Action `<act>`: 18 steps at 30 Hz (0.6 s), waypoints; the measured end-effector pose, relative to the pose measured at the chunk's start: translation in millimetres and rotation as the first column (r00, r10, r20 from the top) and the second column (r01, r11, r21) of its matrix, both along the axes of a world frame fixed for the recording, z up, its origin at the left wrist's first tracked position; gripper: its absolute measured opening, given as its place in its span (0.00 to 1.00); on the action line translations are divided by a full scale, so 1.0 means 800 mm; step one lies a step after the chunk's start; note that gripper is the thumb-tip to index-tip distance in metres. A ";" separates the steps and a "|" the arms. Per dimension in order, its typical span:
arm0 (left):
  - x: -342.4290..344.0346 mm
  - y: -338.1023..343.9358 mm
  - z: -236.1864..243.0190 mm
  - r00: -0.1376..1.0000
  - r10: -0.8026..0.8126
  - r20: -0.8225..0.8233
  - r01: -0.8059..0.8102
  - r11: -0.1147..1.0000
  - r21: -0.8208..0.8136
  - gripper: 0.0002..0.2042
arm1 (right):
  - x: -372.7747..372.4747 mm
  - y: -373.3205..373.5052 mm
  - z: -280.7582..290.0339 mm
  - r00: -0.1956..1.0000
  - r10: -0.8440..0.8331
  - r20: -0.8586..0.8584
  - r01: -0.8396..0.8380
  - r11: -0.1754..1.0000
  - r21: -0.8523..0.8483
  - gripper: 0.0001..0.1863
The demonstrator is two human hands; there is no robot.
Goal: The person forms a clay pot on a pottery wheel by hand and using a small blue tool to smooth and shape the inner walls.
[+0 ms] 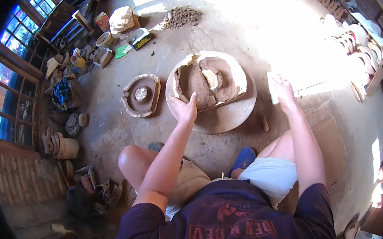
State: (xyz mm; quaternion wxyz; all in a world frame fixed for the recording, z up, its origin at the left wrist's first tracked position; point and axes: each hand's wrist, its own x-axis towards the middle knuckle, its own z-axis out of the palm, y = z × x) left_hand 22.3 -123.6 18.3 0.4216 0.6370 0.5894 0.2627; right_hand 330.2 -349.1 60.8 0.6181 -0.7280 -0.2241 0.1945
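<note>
A pale, rough-edged mould (240,75) lined with brown clay (193,85) sits on a round turntable (228,120) in front of me. A crack or seam runs through the clay beside a whitish lump (212,79) in the middle. My left hand (186,108) grips the mould's near left edge, thumb up against the clay; its fingertips are partly hidden. To the right of the turntable, apart from it, my right hand (284,93) is closed on a flat, narrow white piece (272,87), washed out by bright light.
A smaller clay-lined mould (153,105) lies on the floor left of the turntable. A small brown tool (265,122) lies at its right. Beyond are a heap of dark soil (182,17), a bucket (105,40) and a green-yellow box (139,38). Curved clay pieces (360,57) are stacked far right.
</note>
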 end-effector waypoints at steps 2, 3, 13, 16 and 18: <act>-0.015 0.018 -0.018 0.999 -0.037 -0.029 0.039 0.998 0.056 0.52 | -0.004 0.048 -0.040 0.966 0.128 -0.224 -0.124 0.992 0.030 0.07; -0.016 0.022 -0.012 0.995 -0.056 -0.076 0.063 0.993 0.095 0.45 | -0.020 0.067 -0.044 0.960 0.144 -0.240 -0.136 0.990 0.047 0.06; -0.032 0.004 0.014 0.985 -0.072 -0.155 0.080 0.996 0.044 0.37 | -0.096 0.109 -0.071 0.999 0.024 0.031 -0.014 0.953 -0.302 0.21; -0.057 -0.013 0.000 0.993 -0.023 -0.116 0.023 1.000 0.000 0.39 | -0.105 0.087 -0.034 0.958 0.169 0.233 -0.032 0.867 -0.498 0.19; -0.069 -0.023 0.009 0.986 -0.139 0.090 0.137 0.990 0.020 0.44 | -0.109 0.093 0.010 0.886 0.135 0.443 0.169 0.796 -0.582 0.18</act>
